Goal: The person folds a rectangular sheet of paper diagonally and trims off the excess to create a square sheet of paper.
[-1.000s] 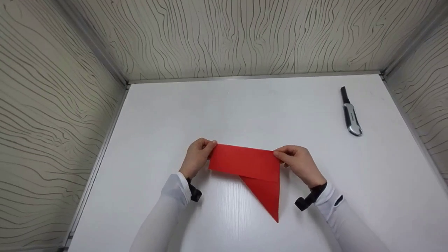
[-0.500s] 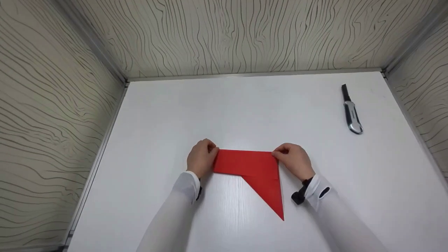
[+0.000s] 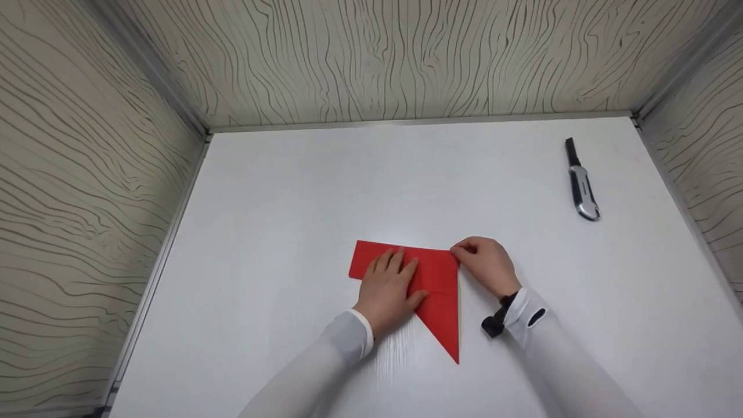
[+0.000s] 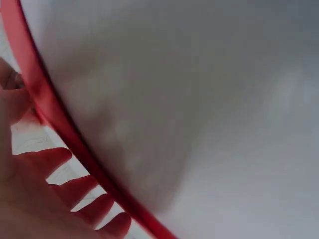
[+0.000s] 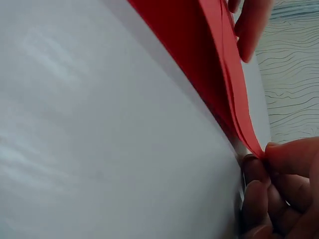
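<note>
A folded sheet of red paper [image 3: 438, 278] lies on the white table, a band across the top with a pointed flap running down toward the person at its right side. Across the middle of the band rests my left hand [image 3: 388, 290], its fingers spread and fairly straight. At the paper's upper right corner, my right hand [image 3: 487, 264] pinches the edge between thumb and fingers. The right wrist view shows that pinch close up, with layers of the red paper [image 5: 234, 84] standing slightly apart. In the left wrist view, several fingertips [image 4: 57, 158] reach the paper's edge.
A utility knife [image 3: 583, 188] with a silver and black handle lies at the table's far right. Wood-patterned panels [image 3: 383, 58] enclose the white table [image 3: 278, 191] at the back and sides. Dark wrist straps sit below the white sleeves.
My left hand has let go of the paper's upper left corner and moved right onto the middle of the band. The right hand keeps its pinch; the paper has flattened onto the table.
</note>
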`<state>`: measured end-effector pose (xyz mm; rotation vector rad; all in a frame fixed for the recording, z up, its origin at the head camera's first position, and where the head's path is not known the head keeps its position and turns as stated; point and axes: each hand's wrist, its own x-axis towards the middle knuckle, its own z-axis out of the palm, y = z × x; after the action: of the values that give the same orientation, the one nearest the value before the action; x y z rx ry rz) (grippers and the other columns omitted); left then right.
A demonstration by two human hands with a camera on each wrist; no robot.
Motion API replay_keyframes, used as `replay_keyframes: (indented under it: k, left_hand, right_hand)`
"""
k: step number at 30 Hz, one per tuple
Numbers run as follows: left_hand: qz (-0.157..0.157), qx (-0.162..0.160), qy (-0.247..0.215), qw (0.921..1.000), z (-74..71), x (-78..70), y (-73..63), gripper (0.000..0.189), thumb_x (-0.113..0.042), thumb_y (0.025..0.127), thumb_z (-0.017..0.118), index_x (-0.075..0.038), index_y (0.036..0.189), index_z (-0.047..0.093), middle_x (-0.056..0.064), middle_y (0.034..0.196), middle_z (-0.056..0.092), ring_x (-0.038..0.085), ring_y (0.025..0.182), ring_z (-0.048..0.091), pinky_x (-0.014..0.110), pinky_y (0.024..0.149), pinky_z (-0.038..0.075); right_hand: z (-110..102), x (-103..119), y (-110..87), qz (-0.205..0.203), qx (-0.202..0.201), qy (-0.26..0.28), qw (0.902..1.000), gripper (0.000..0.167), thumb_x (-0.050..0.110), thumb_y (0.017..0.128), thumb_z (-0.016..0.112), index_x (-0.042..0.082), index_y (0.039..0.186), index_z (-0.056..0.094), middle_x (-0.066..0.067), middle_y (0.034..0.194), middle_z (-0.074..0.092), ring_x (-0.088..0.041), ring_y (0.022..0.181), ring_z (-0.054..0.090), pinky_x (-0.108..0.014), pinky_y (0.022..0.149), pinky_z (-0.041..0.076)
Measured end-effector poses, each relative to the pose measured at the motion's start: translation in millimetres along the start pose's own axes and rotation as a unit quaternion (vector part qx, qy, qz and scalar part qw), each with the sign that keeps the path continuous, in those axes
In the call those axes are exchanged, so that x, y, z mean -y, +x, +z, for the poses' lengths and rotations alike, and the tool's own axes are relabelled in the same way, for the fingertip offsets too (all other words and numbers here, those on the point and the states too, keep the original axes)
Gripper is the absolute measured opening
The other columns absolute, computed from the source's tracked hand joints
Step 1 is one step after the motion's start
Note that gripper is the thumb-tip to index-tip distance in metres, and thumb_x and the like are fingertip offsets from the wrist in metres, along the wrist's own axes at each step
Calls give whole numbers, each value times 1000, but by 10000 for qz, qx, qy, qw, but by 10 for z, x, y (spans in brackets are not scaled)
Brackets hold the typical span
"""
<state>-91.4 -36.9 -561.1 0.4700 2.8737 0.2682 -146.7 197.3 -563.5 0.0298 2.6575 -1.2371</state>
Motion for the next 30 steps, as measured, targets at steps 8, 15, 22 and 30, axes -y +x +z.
replay_keyframes:
  k: [8, 15, 22, 30]
  left_hand:
    - [4, 80, 412, 9991, 82, -43, -5, 89, -57, 90, 70, -26, 163, 29, 6, 168, 24, 32, 152, 22, 50, 123, 20]
    - [92, 213, 474, 9986, 59, -30, -14, 89, -57, 93, 66, -25, 165, 23, 7, 170, 18, 33, 155, 16, 51, 124, 15]
    - [88, 363, 409, 9985, 18, -52, -7, 91, -51, 93, 70, -25, 165, 21, 7, 171, 15, 33, 156, 11, 50, 124, 12]
    - [251, 358, 815, 9957, 24, -96, -2, 81, -44, 98, 66, -24, 164, 25, 9, 169, 20, 32, 154, 17, 49, 124, 17]
  right_hand:
    - [-39, -31, -14, -105, 287, 40, 9995, 27, 29, 97, 69, 12, 117, 75, -4, 106, 72, -25, 98, 63, -42, 91, 49]
    - [-2, -50, -54, -764, 614, -654, 9930, 51, 29, 87, 80, 8, 132, 66, -3, 99, 60, -21, 89, 55, -38, 79, 48]
    - [50, -54, -71, -1005, 526, -1062, 9878, 57, 25, 85, 81, 12, 138, 63, -5, 105, 59, -21, 92, 57, -38, 79, 50]
    - [98, -40, -177, -2532, 229, -1930, 9477, 50, 11, 88, 80, 13, 137, 67, -15, 138, 56, -34, 115, 55, -46, 93, 53]
